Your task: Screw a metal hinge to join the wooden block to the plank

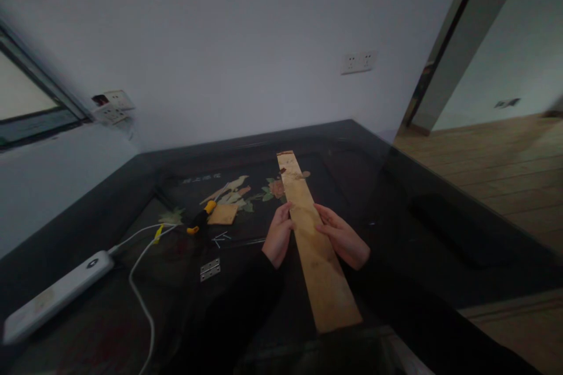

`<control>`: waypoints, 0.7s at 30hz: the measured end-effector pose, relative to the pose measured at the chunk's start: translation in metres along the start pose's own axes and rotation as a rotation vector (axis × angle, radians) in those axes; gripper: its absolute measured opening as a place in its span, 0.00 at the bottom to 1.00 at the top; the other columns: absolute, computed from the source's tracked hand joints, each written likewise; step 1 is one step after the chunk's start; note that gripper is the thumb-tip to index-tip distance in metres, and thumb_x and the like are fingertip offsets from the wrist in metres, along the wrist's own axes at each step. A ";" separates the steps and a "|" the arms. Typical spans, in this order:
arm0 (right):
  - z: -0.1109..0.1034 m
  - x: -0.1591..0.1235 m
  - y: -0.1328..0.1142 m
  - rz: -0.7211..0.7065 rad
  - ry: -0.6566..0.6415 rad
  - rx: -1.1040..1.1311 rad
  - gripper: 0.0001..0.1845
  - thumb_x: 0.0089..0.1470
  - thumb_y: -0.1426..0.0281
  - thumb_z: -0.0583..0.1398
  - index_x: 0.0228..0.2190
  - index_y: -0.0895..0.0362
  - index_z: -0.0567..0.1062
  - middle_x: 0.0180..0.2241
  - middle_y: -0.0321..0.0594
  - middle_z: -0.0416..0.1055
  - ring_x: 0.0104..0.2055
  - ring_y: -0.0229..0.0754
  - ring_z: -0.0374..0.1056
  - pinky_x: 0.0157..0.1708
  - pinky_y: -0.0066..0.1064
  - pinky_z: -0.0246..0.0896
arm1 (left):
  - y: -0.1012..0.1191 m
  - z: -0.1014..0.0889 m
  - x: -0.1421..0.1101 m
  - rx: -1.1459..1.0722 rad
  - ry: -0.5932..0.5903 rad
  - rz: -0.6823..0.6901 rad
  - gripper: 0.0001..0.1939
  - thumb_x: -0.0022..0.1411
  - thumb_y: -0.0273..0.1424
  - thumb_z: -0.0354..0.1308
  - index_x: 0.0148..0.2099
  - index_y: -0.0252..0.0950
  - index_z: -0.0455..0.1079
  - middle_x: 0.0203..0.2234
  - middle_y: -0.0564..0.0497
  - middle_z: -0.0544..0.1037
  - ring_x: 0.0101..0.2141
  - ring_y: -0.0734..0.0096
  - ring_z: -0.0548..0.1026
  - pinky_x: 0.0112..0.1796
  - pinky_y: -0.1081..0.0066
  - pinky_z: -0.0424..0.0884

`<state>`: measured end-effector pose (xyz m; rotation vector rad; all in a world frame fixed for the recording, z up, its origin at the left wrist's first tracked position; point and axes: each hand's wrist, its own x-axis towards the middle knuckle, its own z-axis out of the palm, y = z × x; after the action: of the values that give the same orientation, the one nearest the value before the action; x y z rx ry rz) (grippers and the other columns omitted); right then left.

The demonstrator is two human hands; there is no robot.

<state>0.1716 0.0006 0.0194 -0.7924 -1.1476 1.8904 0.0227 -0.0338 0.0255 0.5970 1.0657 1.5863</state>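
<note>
A long narrow wooden plank [314, 240] lies lengthwise on the dark table [396, 228], running from near me toward the wall. My left hand [278, 235] grips its left edge with curled fingers. On the opposite edge, my right hand [342, 237] holds the plank, fingers laid over the top face. Both sleeves are black.
A small wooden square [223, 214], a yellow-and-black tool [200, 218], several nails [220, 238] and a metal hinge [210, 269] lie left of the plank. A white power strip [55, 294] with white cables [143, 299] sits at far left. Wall sockets [359, 62] are behind.
</note>
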 end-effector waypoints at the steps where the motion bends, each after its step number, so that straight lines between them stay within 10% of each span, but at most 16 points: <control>1: -0.001 0.000 -0.001 -0.006 0.000 0.003 0.28 0.43 0.70 0.65 0.48 0.50 0.71 0.59 0.41 0.63 0.64 0.47 0.56 0.64 0.45 0.47 | -0.001 -0.001 0.001 -0.012 -0.021 0.005 0.28 0.36 0.16 0.50 0.43 0.36 0.68 0.49 0.46 0.73 0.56 0.62 0.67 0.58 0.64 0.60; 21: -0.005 0.001 0.000 0.004 0.055 0.029 0.26 0.40 0.72 0.66 0.45 0.50 0.72 0.57 0.38 0.66 0.63 0.46 0.56 0.65 0.44 0.46 | -0.010 -0.014 0.008 0.000 -0.177 0.055 0.32 0.39 0.17 0.52 0.50 0.37 0.65 0.59 0.47 0.67 0.62 0.63 0.60 0.62 0.64 0.53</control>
<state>0.1753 0.0035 0.0172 -0.8261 -1.0831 1.8729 0.0138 -0.0304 0.0090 0.7579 0.9238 1.5489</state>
